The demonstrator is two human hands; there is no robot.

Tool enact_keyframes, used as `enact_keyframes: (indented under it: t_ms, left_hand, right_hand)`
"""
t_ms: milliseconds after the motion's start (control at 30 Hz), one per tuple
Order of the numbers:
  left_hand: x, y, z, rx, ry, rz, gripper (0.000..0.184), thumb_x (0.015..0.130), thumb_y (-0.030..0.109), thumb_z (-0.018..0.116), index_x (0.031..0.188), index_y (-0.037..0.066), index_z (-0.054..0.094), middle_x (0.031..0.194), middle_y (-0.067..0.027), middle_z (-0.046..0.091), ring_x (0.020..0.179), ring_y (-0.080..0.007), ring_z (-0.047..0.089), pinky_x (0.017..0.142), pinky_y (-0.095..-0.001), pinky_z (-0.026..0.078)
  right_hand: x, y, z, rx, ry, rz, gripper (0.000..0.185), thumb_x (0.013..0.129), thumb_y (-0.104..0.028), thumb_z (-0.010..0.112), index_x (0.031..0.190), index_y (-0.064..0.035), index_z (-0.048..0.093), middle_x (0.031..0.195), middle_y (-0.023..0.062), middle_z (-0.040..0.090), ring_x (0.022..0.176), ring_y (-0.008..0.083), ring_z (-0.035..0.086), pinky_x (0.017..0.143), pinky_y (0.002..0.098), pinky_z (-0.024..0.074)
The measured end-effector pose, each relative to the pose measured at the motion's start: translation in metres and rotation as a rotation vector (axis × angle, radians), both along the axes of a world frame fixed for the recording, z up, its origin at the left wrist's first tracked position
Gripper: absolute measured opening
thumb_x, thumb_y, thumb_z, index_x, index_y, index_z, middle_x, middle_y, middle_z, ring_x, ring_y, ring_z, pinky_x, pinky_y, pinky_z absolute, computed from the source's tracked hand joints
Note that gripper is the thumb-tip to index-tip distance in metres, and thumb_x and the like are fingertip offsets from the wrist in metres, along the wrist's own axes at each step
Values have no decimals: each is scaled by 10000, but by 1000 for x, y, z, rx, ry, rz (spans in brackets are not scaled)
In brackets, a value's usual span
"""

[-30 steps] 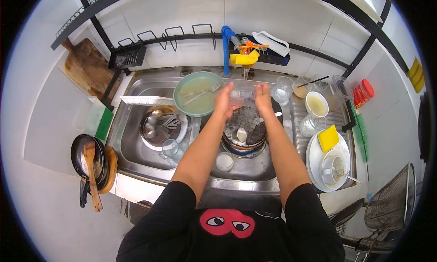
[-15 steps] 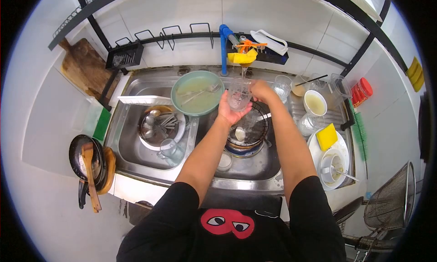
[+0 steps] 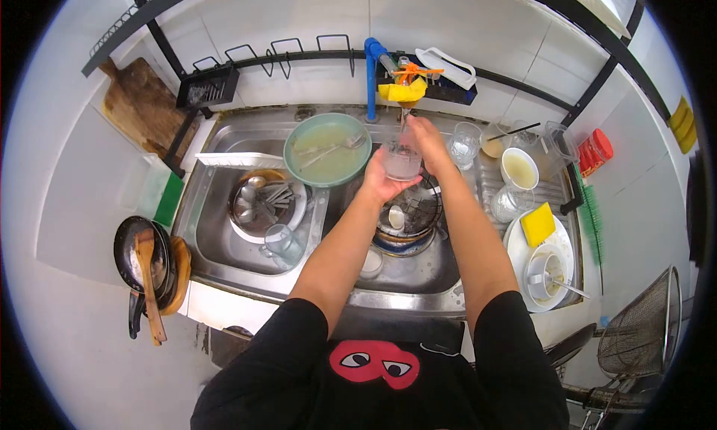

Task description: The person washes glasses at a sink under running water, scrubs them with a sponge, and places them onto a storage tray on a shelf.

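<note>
A clear drinking glass (image 3: pixel 403 160) is tilted under the tap, with cloudy water in it. My left hand (image 3: pixel 385 180) cups it from below and the left, fingers wrapped round its base. My right hand (image 3: pixel 429 142) is closed at its upper right side by the rim, its fingertips partly hidden. Just above, a tap wrapped in yellow and orange material (image 3: pixel 403 92) runs a stream of water. To the left, a green bowl (image 3: pixel 328 178) of cloudy water holds forks. Below my hands, a wire rack and a spoon (image 3: pixel 396 218) lie over stacked dishes in the right basin.
In the left basin (image 3: pixel 205 243) are a pot of cutlery and a glass mug (image 3: pixel 281 242). Glasses, a white bowl (image 3: pixel 519 169) and plates with a yellow sponge (image 3: pixel 538 225) crowd the right drainboard. Pans (image 3: pixel 134 254) hang at left; a strainer (image 3: pixel 635 333) is at right.
The glass has shifted slightly right and now looks cloudier inside. My left hand moved right with it, and my right hand rose a little closer to the tap. The view shifted slightly.
</note>
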State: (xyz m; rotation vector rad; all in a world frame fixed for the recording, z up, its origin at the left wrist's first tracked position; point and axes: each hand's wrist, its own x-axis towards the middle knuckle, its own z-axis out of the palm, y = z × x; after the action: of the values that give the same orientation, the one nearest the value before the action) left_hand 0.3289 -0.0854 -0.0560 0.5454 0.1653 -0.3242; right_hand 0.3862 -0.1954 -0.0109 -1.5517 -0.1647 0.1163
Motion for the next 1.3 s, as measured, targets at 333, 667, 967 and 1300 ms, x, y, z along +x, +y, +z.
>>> enact_keyframes:
  t_ms: [333,667,967,1300]
  left_hand:
    - [-22,-18,22,260,28,27,774,755,686,473,1289,133,383,1286,-137,424,1106,-350,476,913,-552,354]
    - [38,-12,-2,-116,-35,86,773,736,686,503,1295,162,396,1252,-102,479,1120,-308,471,934,-480,364]
    - [40,-1,33,-141,-93,252,646,795,603,519,1208,116,420,1147,-73,519,1043,-229,513,864,-418,429]
    - [21,2,38,83,-448,273,528,766,181,698,1168,108,364,1008,-94,521,905,-207,526,759,-362,466]
  right_hand:
    - [3,-1,5,-552,-8,183,595,852,-439,493,1226,23,472,1219,264,491,1156,358,469,956,394,366]
    - [-27,35,56,-1135,-148,33,501,841,-349,477,1244,-52,460,1174,230,527,1023,386,542,869,453,426]
    - [-25,26,23,-634,-449,-359,477,763,-346,616,1126,-44,543,1069,256,556,922,430,547,797,456,444]
    - [-30,-18,-20,662,340,254,475,833,-428,564,1180,-115,480,1134,81,558,1013,239,559,762,450,472]
